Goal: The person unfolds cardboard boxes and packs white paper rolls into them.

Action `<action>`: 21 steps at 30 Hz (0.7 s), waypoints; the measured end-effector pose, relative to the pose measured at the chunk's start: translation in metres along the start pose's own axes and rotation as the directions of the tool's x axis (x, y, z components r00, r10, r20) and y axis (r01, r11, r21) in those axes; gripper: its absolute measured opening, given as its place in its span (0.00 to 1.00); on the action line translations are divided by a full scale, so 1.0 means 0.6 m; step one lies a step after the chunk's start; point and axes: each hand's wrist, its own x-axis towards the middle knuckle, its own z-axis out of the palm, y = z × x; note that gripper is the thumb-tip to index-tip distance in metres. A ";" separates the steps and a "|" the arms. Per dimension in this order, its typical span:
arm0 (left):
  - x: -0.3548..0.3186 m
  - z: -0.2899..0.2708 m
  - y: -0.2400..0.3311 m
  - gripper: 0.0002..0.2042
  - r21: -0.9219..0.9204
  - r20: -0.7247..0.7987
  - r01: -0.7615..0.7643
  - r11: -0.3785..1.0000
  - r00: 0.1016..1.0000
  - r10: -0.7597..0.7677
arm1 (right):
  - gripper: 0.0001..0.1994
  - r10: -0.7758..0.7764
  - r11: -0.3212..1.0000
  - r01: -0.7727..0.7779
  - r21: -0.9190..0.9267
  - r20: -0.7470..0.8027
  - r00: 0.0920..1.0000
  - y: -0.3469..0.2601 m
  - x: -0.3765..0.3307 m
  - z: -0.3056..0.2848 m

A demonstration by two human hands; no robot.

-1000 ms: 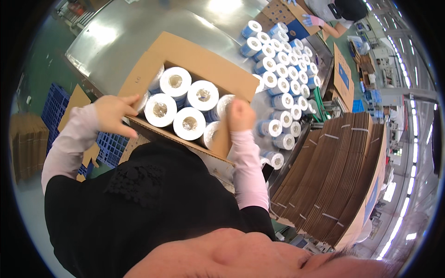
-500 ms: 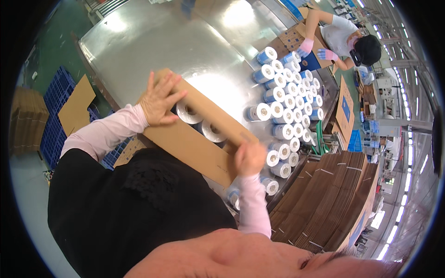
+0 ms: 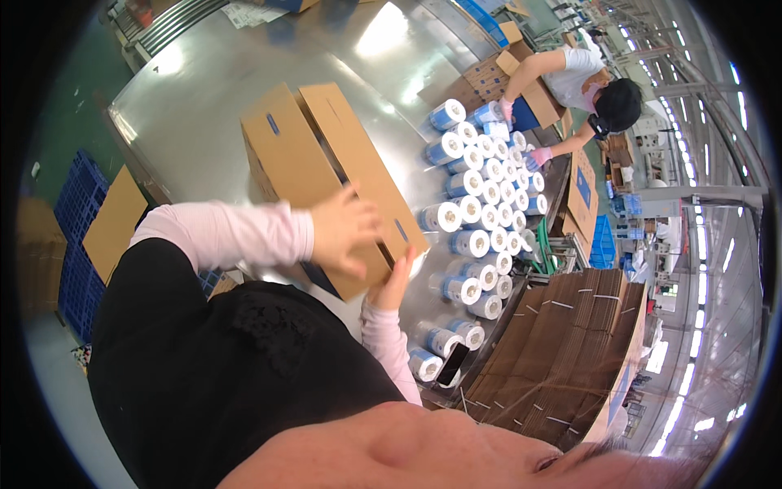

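A brown cardboard box (image 3: 289,155) stands on the metal table in front of me, its two long top flaps folded over with a narrow gap between them. Over the near part of these flaps is my left hand (image 3: 344,232), fingers spread and somewhat blurred; whether it touches the cardboard I cannot tell. My right hand (image 3: 391,281) lies against the box's near right corner, fingers stretched along the side. The box's contents are hidden under the flaps. Right of the box stand several white rolls (image 3: 470,209) in blue-and-white wrapping.
A dark phone (image 3: 453,364) rests by the nearest rolls. Flat cardboard stacks (image 3: 554,342) stand at the lower right. Across the table (image 3: 204,106), a co-worker (image 3: 574,81) in pink-and-white gloves reaches among the rolls beside an open carton (image 3: 538,102). Blue pallets (image 3: 81,212) lie at the left.
The flaps, raised with rolls showing between them, now lie folded over the box top. My left hand moved nearer and right, my right hand down to the corner. The co-worker's hands moved to the rolls.
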 end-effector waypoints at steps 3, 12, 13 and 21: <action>-0.036 0.052 -0.013 0.34 0.076 -0.105 -0.063 0.995 0.992 0.071 | 0.31 0.210 0.956 -0.261 0.136 0.306 0.929 -0.019 0.035 0.043; -0.006 -0.094 -0.340 0.40 0.286 -0.454 0.724 0.628 0.680 -0.576 | 0.15 0.278 0.856 -0.155 -0.493 0.187 0.942 -0.010 0.001 -0.037; 0.003 -0.076 -0.348 0.40 0.202 -0.511 0.821 0.534 0.553 -0.658 | 0.15 0.272 0.833 -0.142 -0.535 0.172 0.947 -0.012 -0.009 -0.062; -0.049 0.235 -0.188 0.32 0.191 0.649 0.533 0.824 0.561 -0.514 | 0.14 -0.524 0.289 0.209 -0.934 0.028 0.851 -0.313 -0.010 -0.283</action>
